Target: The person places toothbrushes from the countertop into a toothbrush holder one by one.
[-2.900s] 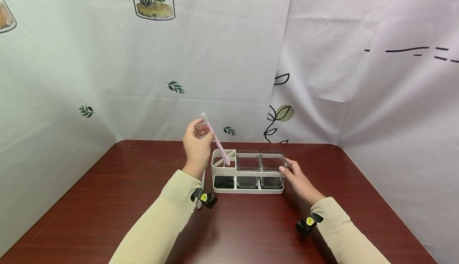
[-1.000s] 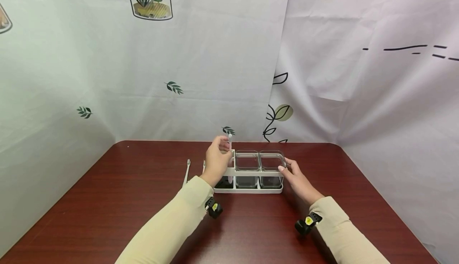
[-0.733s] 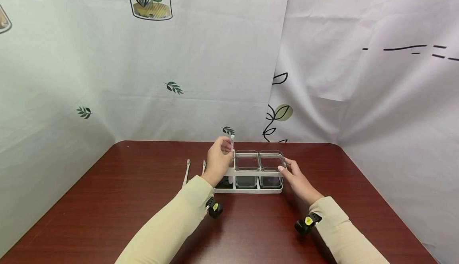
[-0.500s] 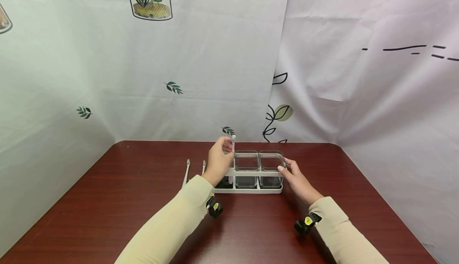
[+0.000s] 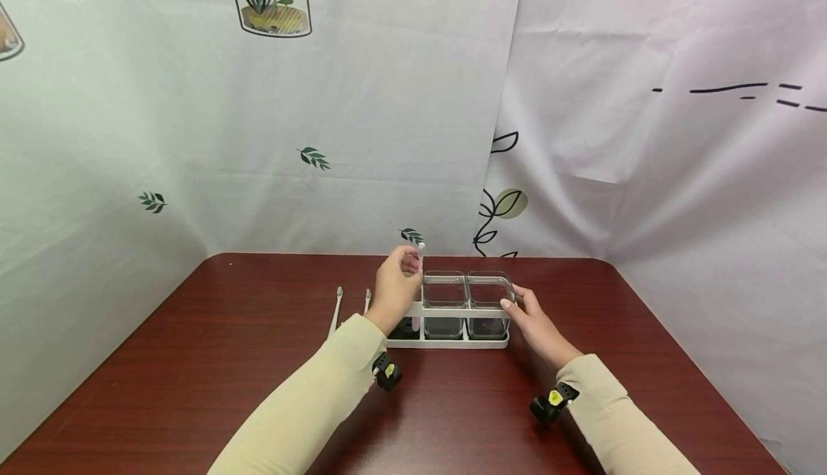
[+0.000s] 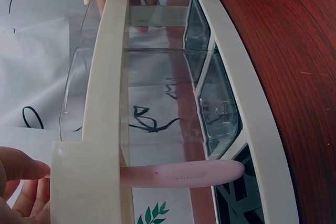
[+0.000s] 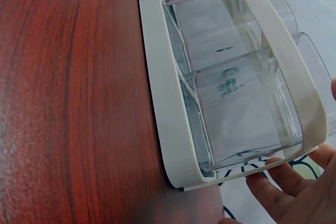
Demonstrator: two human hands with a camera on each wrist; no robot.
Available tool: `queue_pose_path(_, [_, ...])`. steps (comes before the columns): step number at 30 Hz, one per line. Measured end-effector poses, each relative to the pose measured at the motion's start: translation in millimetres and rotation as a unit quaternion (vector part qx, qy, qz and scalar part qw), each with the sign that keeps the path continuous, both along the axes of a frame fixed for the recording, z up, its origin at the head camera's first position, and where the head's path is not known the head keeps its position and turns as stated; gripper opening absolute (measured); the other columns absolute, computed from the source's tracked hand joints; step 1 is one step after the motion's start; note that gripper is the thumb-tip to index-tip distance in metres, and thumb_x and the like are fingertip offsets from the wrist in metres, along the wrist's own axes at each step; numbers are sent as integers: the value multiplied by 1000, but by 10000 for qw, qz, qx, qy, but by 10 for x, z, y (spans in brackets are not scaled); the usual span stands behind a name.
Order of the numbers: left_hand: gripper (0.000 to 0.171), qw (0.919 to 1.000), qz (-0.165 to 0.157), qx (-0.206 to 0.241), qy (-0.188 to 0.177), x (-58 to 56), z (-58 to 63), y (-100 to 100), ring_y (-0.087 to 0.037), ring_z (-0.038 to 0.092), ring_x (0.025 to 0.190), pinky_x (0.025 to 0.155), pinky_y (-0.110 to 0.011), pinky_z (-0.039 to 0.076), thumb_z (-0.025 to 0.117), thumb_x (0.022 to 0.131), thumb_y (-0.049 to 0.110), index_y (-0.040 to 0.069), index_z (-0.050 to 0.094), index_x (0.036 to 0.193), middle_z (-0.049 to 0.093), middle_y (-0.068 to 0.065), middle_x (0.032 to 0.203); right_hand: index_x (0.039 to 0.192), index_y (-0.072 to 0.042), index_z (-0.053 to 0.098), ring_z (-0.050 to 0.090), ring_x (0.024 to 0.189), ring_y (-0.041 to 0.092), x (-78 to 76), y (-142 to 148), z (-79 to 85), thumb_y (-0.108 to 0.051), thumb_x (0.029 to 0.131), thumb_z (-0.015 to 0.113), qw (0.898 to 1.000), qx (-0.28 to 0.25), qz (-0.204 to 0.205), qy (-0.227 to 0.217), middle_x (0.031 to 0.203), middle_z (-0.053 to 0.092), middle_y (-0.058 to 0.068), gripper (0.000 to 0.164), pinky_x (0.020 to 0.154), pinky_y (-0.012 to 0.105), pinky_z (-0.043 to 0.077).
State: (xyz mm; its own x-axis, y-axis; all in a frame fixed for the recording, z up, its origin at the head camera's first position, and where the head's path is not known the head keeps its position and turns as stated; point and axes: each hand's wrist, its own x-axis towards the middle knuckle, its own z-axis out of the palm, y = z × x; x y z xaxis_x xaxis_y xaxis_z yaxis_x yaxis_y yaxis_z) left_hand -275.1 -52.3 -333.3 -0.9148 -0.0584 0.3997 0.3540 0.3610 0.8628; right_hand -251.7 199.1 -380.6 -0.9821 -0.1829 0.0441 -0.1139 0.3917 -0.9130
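A white toothbrush holder (image 5: 461, 313) stands on the table, with two clear cups (image 5: 444, 327) in its middle and right places. My left hand (image 5: 394, 285) is over its left end and pinches a pink toothbrush (image 6: 181, 174) near the head. The toothbrush stands upright, head up, its handle passing through the upper frame to the dark base pad (image 6: 242, 198) in the left wrist view. At the holder's right end my right hand (image 5: 539, 326) grips the corner, thumb in front and fingers behind. My left hand hides most of the divided left section in the head view.
Two more toothbrushes with white heads lie on the table left of the holder: one farther left (image 5: 336, 310), the other (image 5: 367, 298) partly behind my left wrist. A patterned cloth (image 5: 388, 102) hangs behind the table's back edge (image 5: 278, 253).
My left hand has moved right and down, bringing the pink toothbrush from tilted above the left section to upright inside it. Over the last half second hardly anything moves. The right hand stays put.
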Motion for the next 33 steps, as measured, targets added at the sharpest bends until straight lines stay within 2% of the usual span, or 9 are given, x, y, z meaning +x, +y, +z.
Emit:
queue_pose_path(9, [39,9993,-221,134,-273,8,52,-112,-29,62,101,80,-37,55,66,86,-4,1,56,124,62,-16,109,150,-4,13,18,141,39,6,7,6,-34,104,41,10000,-39,36,6,150,19,25,62,113,59,17])
queue_pose_path(15, [48,9961,-489,537,-494,23,124,-273,-32,60,109,88,-42,52,68,85,-1,3,54,130,61,-21,120,150,-4,14,21,140,38,-7,5,-3,-33,104,41,9999,-113,31,40,150,20,26,61,113,58,17])
queue_pose_path(18, [49,9905,-626,994,-709,19,145,-347,-31,60,111,91,-43,51,68,86,-1,3,52,133,61,-21,122,149,-3,15,21,140,38,-17,6,-13,-32,104,41,9999,-122,4,50,150,20,26,60,113,58,17])
queue_pose_path(22, [50,9733,-851,1859,-1046,11,169,-460,-32,60,113,93,-44,50,64,89,-1,2,48,136,58,-22,126,149,-3,14,20,140,38,-10,6,-4,-34,104,41,9999,-119,23,8,150,19,25,61,113,59,16])
queue_pose_path(25, [50,9613,-900,2317,-1186,12,189,-564,-32,58,116,93,-40,51,62,92,1,3,45,139,55,-21,129,150,-4,14,19,141,39,-7,5,6,-35,104,41,9999,-96,30,-17,151,19,25,62,113,59,16])
queue_pose_path(29, [50,9553,-812,2564,-1227,3,191,-702,-32,55,120,92,-36,52,61,93,3,4,43,140,53,-18,131,150,-4,14,19,141,39,-3,1,20,-34,104,41,10000,-75,19,-30,151,19,25,62,113,59,16])
queue_pose_path(33, [52,9562,-651,2584,-1212,-11,155,-835,-31,54,121,92,-35,52,59,94,3,3,40,142,50,-19,133,150,-4,14,19,141,39,1,3,19,-34,104,41,10000,-28,-10,-66,151,19,25,61,113,60,17])
